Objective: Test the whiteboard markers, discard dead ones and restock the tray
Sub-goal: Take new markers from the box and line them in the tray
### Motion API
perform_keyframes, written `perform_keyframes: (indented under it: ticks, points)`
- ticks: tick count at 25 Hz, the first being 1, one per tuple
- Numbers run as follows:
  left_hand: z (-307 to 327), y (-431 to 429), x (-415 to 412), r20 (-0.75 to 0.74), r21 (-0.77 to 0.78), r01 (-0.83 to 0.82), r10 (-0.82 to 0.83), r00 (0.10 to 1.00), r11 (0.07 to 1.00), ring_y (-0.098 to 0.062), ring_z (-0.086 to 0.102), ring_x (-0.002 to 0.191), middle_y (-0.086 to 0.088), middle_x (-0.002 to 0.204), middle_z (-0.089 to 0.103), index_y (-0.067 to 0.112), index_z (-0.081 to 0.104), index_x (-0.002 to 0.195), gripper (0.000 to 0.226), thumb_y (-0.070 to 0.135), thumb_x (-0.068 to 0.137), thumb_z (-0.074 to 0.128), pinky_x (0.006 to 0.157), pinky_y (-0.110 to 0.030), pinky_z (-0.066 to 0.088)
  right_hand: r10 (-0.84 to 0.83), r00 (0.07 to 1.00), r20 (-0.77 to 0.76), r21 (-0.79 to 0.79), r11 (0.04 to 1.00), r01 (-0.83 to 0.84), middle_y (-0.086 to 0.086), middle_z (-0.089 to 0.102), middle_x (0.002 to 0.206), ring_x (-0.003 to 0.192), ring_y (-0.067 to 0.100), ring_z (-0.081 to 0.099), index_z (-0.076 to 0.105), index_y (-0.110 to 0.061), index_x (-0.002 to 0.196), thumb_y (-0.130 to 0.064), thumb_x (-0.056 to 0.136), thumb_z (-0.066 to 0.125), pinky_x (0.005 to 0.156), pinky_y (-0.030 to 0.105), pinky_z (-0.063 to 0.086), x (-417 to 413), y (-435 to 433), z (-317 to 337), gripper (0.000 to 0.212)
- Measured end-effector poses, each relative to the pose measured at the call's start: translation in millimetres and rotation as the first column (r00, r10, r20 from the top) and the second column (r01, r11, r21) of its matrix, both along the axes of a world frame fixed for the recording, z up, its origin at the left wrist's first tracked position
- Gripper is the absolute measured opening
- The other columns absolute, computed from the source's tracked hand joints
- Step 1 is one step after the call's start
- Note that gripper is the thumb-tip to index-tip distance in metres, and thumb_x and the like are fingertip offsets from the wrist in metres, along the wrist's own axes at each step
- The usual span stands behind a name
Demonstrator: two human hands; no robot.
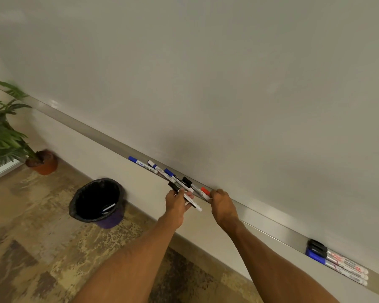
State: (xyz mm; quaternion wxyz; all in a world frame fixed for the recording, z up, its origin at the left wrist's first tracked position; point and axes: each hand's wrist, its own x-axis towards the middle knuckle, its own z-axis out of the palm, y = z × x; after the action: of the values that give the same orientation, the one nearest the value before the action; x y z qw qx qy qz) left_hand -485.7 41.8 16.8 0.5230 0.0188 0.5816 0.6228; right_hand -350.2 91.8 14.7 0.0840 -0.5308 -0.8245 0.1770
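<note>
Before a whiteboard, a person's left hand point(177, 204) grips a black marker point(195, 204) while the right hand point(223, 207), close by but apart, pinches a red marker point(204, 193) on the tray point(92, 127). The bin point(96, 201) stands at the left hand's 9 o'clock.

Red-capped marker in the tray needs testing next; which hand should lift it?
Right. The right hand is curled on the red-capped white marker in the grey metal tray; the left hand is occupied, gripping a black-capped white marker.
</note>
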Motion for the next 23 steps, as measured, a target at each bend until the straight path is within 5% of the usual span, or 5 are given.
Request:
perform_keyframes:
  ticks: [5,12,16,23]
  points:
    - [-1,0,-9,0.040,-0.004,0.019,-0.019,0.999,1.000,-0.027,0.066,0.092,-0.012,0.094,0.068,0.005,0.053,0.122,0.026,0.014,0.098,0.050,0.067,-0.035,0.055,-0.063,0.994,0.088,-0.013,0.998,0.065,0.011,0.057,0.116,0.099,0.022,0.056,0.055,-0.010,0.122,-0.016,0.094,0.055,0.087,0.030,0.051,-14,4,-4,0.029]
    - [-5,1,-20,0.045,-0.005,0.064,-0.064,0.997,0.998,-0.024,0.066,0.089,-0.013,0.096,0.067,0.003,0.056,0.116,0.022,0.009,0.095,0.054,0.068,-0.034,0.055,-0.029,0.999,0.016,-0.028,0.999,0.030,0.013,0.050,0.125,0.111,0.027,0.050,0.050,-0.016,0.131,-0.010,0.095,0.046,0.092,0.031,0.042,-15,7,-9,0.037]
    - [-4,5,-21,0.100,0.003,0.061,-0.061,0.993,0.998,-0.026,0.066,0.093,-0.018,0.107,0.066,0.002,0.058,0.118,0.025,0.005,0.093,0.056,0.082,-0.042,0.053,0.009,1.000,-0.018,0.028,1.000,-0.008,0.012,0.058,0.110,0.087,0.017,0.050,0.058,-0.008,0.116,-0.013,0.096,0.049,0.077,0.021,0.040,-20,4,-6,0.022]
    - [3,11,-14,0.086,0.047,0.046,-0.050,0.995,0.998,-0.037,0.063,0.103,-0.022,0.116,0.063,0.002,0.058,0.121,0.030,0.004,0.092,0.059,0.078,-0.041,0.055,0.197,0.974,-0.116,0.043,0.980,-0.193,0.012,0.062,0.102,0.079,0.013,0.046,0.067,-0.008,0.110,-0.021,0.098,0.046,0.058,0.010,0.030,-12,1,4,0.027]
